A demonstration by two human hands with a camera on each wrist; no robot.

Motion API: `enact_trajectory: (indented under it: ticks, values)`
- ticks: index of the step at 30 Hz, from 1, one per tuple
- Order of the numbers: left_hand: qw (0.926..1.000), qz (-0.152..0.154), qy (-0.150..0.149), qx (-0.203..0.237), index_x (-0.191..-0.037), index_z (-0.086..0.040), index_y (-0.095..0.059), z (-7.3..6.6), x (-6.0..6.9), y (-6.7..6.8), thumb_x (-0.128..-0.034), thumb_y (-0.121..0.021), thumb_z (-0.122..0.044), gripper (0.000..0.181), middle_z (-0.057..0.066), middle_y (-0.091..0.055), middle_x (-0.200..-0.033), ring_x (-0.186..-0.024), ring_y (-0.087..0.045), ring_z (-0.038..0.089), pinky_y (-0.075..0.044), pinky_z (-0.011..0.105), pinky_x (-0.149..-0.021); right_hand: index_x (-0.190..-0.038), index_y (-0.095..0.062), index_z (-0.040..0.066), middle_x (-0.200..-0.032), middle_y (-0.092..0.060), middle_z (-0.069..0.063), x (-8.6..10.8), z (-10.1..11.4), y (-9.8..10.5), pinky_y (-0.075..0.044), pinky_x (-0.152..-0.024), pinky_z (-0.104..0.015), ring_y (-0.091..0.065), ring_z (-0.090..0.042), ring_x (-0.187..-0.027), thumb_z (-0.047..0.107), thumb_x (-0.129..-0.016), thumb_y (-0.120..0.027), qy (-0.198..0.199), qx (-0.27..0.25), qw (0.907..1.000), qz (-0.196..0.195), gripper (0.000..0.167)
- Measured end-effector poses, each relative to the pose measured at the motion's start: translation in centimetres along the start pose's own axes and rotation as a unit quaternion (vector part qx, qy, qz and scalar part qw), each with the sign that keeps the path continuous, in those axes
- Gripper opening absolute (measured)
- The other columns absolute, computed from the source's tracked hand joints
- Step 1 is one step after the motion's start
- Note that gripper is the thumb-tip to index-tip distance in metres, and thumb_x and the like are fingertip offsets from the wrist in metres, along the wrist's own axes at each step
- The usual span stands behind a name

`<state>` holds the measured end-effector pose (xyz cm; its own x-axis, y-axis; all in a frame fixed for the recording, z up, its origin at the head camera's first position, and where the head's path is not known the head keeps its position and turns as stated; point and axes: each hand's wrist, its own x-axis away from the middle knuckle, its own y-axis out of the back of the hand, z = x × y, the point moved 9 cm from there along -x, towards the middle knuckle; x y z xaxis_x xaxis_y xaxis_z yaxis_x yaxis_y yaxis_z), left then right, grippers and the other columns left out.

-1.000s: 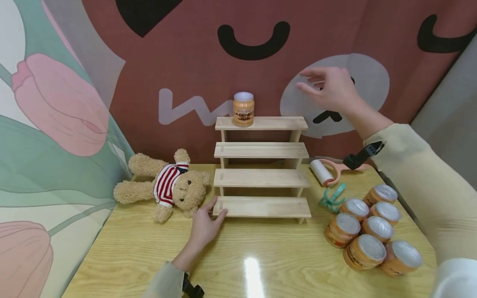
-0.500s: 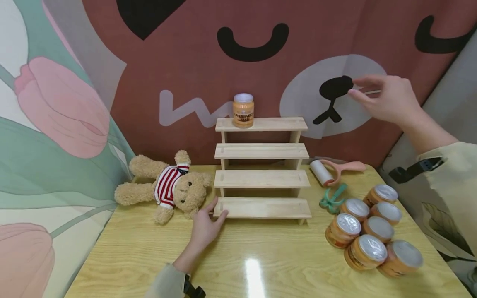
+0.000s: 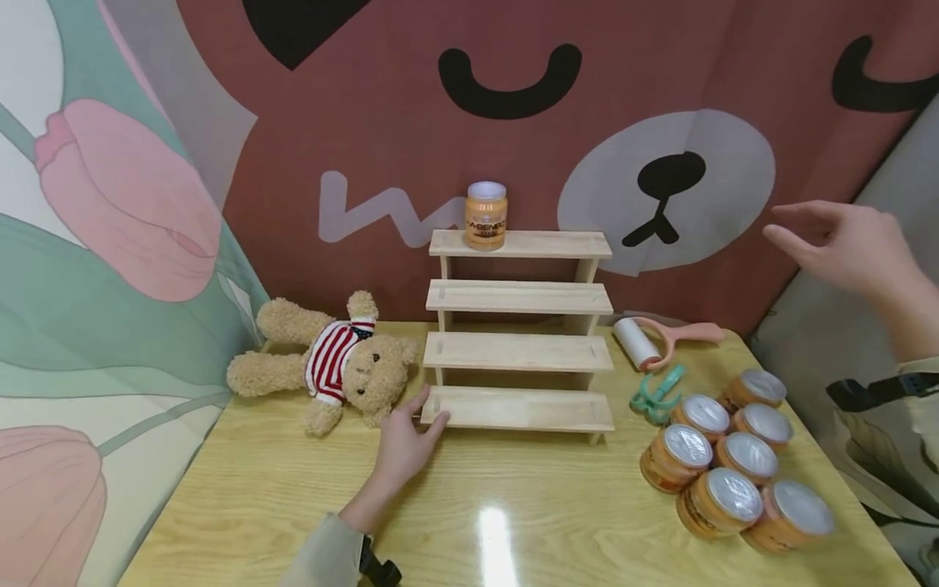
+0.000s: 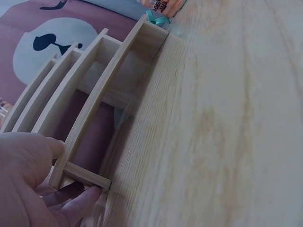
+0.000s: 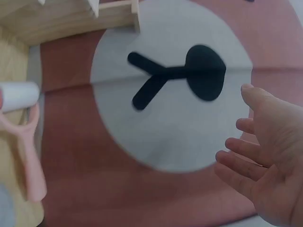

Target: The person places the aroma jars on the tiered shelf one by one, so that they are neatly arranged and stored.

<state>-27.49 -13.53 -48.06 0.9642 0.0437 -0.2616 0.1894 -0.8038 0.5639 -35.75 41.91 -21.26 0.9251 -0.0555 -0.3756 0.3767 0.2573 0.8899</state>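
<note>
The rack (image 3: 517, 352) stands on the table (image 3: 579, 509) before a backdrop (image 3: 396, 122), one jar (image 3: 486, 227) on its top shelf (image 3: 557, 243). Left of the rack lies the bear (image 3: 330, 360); right, the roller (image 3: 637, 344), and nearer, the claw (image 3: 655, 401) and seven jars (image 3: 747, 456).

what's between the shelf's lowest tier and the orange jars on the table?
A green claw-shaped object lies between the lowest tier and the jars, seen in the head view.

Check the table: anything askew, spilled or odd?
No spill or damage visible. Mildly odd: the teddy bear lies down, head toward the wooden shelf, rather than sitting up. The shelf's lone jar stands upright.
</note>
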Motion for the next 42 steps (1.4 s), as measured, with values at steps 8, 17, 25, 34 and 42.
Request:
enact_trajectory:
  ticks: [8,17,25,34,42]
  values:
    - [0.9999,0.002,0.001,0.011,-0.147,0.005,-0.058,0.0,0.0,-0.2,-0.0964,-0.081,-0.024,0.063,0.023,-0.062,-0.147,-0.051,-0.043,0.001,-0.063,0.031,-0.069,-0.143,-0.059,-0.006,-0.136,-0.059,-0.042,3.4,-4.7,-2.9,-0.051,-0.084,-0.074,-0.063,-0.062,-0.113,0.052,-0.109,-0.053,-0.018,0.002,0.9995,0.024,0.067]
    - [0.9998,-0.012,-0.014,0.001,-0.144,0.007,-0.06,-0.3,0.1,0.3,-0.0948,-0.083,-0.022,0.062,0.026,-0.068,-0.139,-0.079,-0.073,0.021,-0.065,0.035,-0.073,-0.138,-0.058,-0.013,-0.133,-0.059,-0.044,6.7,-7.1,-6.9,-0.054,-0.081,-0.071,-0.066,-0.06,-0.108,0.048,-0.107,-0.059,-0.001,0.028,0.9971,0.07,0.068]
    - [0.9999,-0.001,-0.01,0.002,-0.146,0.006,-0.059,-0.5,0.1,0.1,-0.0961,-0.082,-0.022,0.062,0.027,-0.069,-0.138,-0.066,-0.063,0.014,-0.065,0.039,-0.079,-0.139,-0.057,-0.015,-0.138,-0.054,-0.046,9.3,-9.1,-10.1,-0.057,-0.076,-0.068,-0.066,-0.06,-0.109,0.047,-0.105,-0.065,-0.002,0.019,0.9915,0.129,0.071]
    - [0.9998,-0.012,-0.014,0.01,-0.144,0.006,-0.061,-0.6,0.2,0.3,-0.0943,-0.083,-0.021,0.061,0.026,-0.069,-0.137,-0.1,-0.076,0.033,-0.066,0.046,-0.085,-0.139,-0.053,-0.021,-0.137,-0.054,-0.047,10.8,-10.0,-12.8,-0.055,-0.083,-0.069,-0.059,-0.065,-0.114,0.059,-0.098,-0.069,-0.025,0.04,0.976,0.212,0.091]
    - [0.9996,-0.017,-0.018,0.011,-0.144,0.007,-0.06,-0.5,0.1,0.3,-0.0946,-0.083,-0.02,0.061,0.026,-0.068,-0.138,-0.101,-0.077,0.035,-0.066,0.047,-0.085,-0.13,-0.061,-0.018,-0.121,-0.067,-0.042,11.2,-9.9,-14.1,-0.056,-0.078,-0.063,-0.062,-0.062,-0.108,0.058,-0.098,-0.069,-0.024,0.03,0.9672,0.251,0.082]
